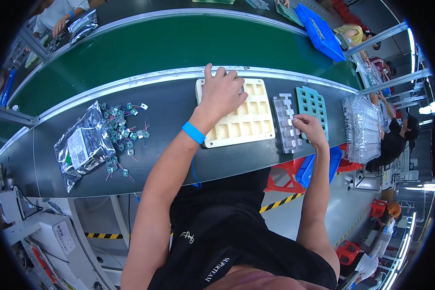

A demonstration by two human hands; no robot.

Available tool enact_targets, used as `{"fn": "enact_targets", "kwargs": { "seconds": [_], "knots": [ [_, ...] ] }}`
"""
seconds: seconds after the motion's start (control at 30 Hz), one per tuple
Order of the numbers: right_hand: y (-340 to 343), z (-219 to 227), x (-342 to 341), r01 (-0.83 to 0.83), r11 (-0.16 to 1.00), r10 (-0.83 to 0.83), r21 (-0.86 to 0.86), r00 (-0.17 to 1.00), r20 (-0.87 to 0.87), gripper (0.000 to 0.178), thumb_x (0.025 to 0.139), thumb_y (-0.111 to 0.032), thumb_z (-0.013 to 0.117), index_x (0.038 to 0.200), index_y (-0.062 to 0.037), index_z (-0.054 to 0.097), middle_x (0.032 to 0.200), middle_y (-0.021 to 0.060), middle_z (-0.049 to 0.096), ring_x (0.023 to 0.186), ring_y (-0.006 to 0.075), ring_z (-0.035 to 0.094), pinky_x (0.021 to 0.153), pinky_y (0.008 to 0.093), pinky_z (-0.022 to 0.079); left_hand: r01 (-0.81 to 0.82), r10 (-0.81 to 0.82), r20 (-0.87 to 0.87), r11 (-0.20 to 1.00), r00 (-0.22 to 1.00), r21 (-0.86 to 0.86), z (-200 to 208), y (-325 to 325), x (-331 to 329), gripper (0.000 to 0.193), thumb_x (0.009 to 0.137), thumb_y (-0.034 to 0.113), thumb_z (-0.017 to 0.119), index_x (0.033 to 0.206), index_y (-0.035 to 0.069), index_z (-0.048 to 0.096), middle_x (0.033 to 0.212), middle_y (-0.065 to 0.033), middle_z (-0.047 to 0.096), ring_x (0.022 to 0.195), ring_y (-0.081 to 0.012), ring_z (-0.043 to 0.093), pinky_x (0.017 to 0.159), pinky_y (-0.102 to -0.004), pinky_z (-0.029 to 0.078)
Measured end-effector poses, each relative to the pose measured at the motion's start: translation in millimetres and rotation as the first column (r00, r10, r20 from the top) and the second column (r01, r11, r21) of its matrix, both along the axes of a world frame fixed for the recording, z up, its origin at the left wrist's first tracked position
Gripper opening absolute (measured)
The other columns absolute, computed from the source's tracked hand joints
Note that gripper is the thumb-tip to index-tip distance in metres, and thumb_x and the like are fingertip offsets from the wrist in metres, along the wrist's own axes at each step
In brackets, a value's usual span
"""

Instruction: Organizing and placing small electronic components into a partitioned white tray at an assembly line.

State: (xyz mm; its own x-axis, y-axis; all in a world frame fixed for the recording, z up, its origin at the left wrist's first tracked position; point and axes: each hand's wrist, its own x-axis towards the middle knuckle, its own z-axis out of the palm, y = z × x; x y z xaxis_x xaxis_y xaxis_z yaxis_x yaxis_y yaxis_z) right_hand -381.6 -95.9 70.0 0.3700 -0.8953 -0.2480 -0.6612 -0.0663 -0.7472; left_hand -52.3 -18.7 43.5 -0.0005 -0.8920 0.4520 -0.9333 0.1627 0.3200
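Note:
A cream tray (236,128) with rows of square pockets lies on the dark bench in front of me. My left hand (221,94), wearing a blue wristband (194,133), rests over its far left part with the fingers apart, hiding the pockets beneath. To the right lies a clear plastic blister tray (289,133) with small white parts in its compartments. My right hand (311,128) reaches to its right edge, thumb and forefinger closed in a pinch at a small white part (293,121). A teal tray (312,105) with square holes sits just beyond that hand.
Small green circuit boards with wires (123,130) lie heaped left, beside a silver bag (84,145). Stacked clear trays (361,128) stand at the right end. Past a metal rail runs a green conveyor belt (169,48), with a blue bin (319,31) on its far side. Other people work around.

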Motion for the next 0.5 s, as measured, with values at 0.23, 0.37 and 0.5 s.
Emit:
{"fn": "enact_targets", "kwargs": {
  "seconds": [0.23, 0.37, 0.5],
  "knots": [
    [-9.5, 1.2, -0.9, -0.028, 0.997, 0.028, 0.077, 1.0, 0.013, 0.022, 0.087, -0.017, 0.069, 0.099, 0.0018, 0.071, 0.079, 0.0, 0.064, 0.069, 0.0067, 0.055, 0.062, 0.0228, 0.045, -0.001, -0.009, -0.066, 0.989, 0.998, -0.145, -11.5, -3.4, -0.6, 0.016, 0.079, 0.027, 0.067, 0.084, 0.012, 0.072, 0.094, -0.0045, 0.062, 0.095, -0.0245, 0.057, 0.103, -0.0605, 0.029],
    [-16.6, -0.4, -7.3, 0.01, 0.977, -0.028, 0.214, 0.996, 0.079, 0.018, 0.088, -0.017, 0.068, 0.098, -0.002, 0.069, 0.079, -0.0028, 0.061, 0.065, 0.0043, 0.051, 0.057, 0.02, 0.042, 0.02, -0.031, -0.069, 0.987, 0.997, -0.158, -13.0, -6.6, -0.5, 0.017, 0.079, 0.026, 0.067, 0.084, 0.011, 0.072, 0.093, -0.0048, 0.062, 0.095, -0.0238, 0.058, 0.102, -0.0613, 0.03],
    [-25.2, 9.0, -14.5, -0.002, 0.999, -0.001, -0.05, 0.998, -0.062, 0.019, 0.089, -0.017, 0.063, 0.092, 0.0006, 0.069, 0.072, -0.0004, 0.061, 0.061, 0.005, 0.05, 0.054, 0.0207, 0.04, 0.021, -0.03, -0.059, 0.989, 0.998, -0.145, -10.8, -6.7, 0.5, 0.018, 0.079, 0.027, 0.067, 0.085, 0.011, 0.072, 0.094, -0.0049, 0.062, 0.095, -0.0243, 0.058, 0.101, -0.0611, 0.031]
  ]
}}
